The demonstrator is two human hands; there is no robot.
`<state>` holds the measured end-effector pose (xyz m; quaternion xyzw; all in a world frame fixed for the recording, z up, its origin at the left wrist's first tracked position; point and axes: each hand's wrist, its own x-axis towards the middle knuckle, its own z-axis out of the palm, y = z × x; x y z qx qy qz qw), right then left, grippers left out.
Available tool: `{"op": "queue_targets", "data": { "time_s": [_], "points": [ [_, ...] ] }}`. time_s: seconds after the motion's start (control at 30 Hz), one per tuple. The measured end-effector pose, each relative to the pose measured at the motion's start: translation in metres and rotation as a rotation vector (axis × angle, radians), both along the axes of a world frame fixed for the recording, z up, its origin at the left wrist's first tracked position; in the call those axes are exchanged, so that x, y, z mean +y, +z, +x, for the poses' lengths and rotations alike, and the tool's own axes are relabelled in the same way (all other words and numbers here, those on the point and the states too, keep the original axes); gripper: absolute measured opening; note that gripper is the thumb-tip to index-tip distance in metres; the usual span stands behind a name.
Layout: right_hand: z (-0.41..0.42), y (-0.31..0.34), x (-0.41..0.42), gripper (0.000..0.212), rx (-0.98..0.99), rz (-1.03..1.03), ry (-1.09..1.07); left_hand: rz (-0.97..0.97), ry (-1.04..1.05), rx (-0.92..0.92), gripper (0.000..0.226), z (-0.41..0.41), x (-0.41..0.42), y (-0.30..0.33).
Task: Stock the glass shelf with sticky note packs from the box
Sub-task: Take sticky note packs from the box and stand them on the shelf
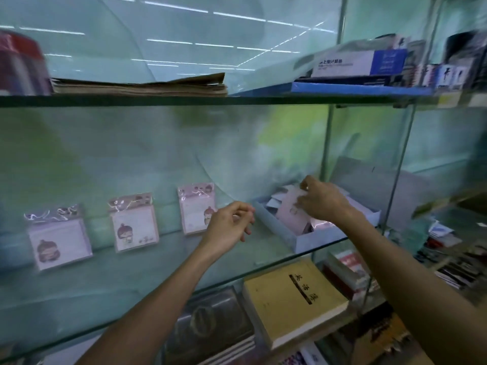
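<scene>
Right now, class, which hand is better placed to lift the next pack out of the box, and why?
Right hand: it is already in the box, fingers on a pink pack. The left hand hovers empty beside the box.

A stack of brown paper (139,86) lies flat on the top shelf, next to a red thing (21,64) (too blurry to tell what it is). Farther right up there sits a white and blue box (361,63). Down below lie a yellow book (292,299) and a dark grey book (210,325), side by side.
</scene>
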<state>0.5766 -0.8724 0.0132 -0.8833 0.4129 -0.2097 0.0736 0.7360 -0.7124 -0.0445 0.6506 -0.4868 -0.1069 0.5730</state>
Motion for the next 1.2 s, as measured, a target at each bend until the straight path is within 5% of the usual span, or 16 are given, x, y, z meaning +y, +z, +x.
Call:
{"op": "queue_targets", "data": {
  "time_s": [0.2, 0.33, 0.47, 0.67, 0.83, 1.03, 1.2],
  "points": [
    [-0.002, 0.016, 0.01, 0.026, -0.334, 0.08, 0.163, -0.026, -0.003, -0.067, 0.009, -0.002, -0.002, 0.001],
    [0.008, 0.037, 0.033, 0.027, -0.626, 0.062, 0.267, -0.018, 0.014, -0.246, 0.039, -0.003, 0.007, 0.006],
    [0.031, 0.044, 0.06, 0.028, -0.671, 0.122, 0.341, -0.013, 0.075, -0.402, 0.062, 0.005, 0.015, 0.003],
    [0.073, 0.026, 0.089, 0.014, -0.663, 0.23, 0.476, -0.095, 0.283, -0.493, 0.029, 0.023, 0.036, 0.002],
    [0.088, 0.028, 0.101, 0.029, -0.727, 0.35, 0.569, -0.093, 0.286, -0.246, 0.013, 0.039, 0.068, 0.009],
    [0.105, 0.019, 0.104, 0.033, -0.766, 0.47, 0.549, -0.212, 0.153, 0.45, 0.024, 0.059, 0.106, 0.008],
    [0.127, 0.008, 0.121, 0.034, -0.708, 0.571, 0.599, -0.293, 0.09, 0.593, 0.021, 0.065, 0.139, 0.011]
  ]
}}
